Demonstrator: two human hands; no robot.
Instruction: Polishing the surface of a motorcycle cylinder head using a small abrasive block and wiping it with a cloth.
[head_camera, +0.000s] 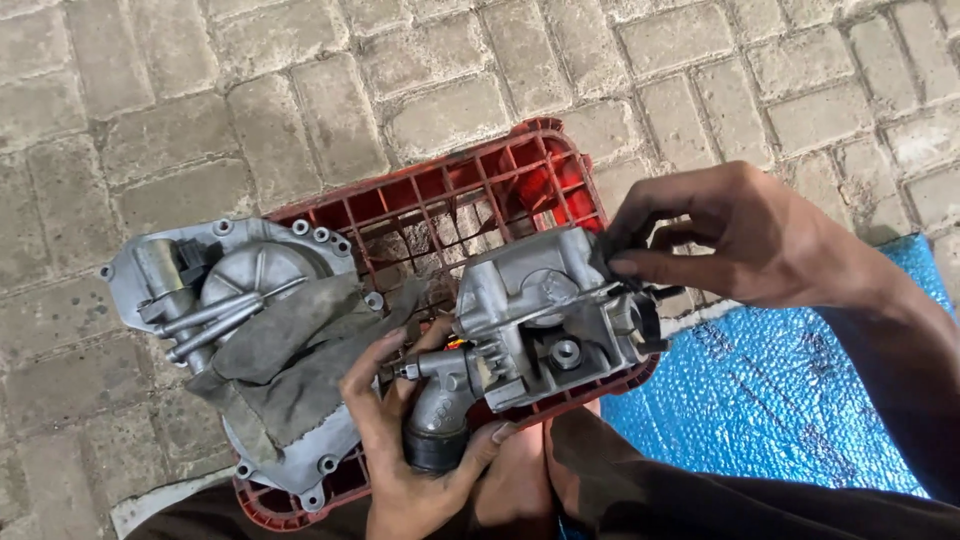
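The left hand (420, 440) is wrapped around the black rubber pipe (438, 415) at the bottom of a grey metal engine part (545, 315), fingers curled on the pipe and thumb hooked over its lower end. The right hand (740, 240) pinches a small black piece (612, 245) at the upper right corner of the same part, thumb and forefinger closed on it. Held between the two grips, the part sits over the right half of a red plastic crate (480, 185).

The crate lies upside down on the brick pavement (400, 80), so it carries things on its ribbed grid rather than holding them inside. To the left of the left hand's grip, a flat grey metal cover (250, 270) with bolt holes round its rim rests on the crate and overhangs its left edge. A dirty grey rag (290, 360) is draped across that cover, its fold reaching almost to the left fingers. To the right, below the right forearm, a blue plastic sheet (760, 390) is spread on the pavement.
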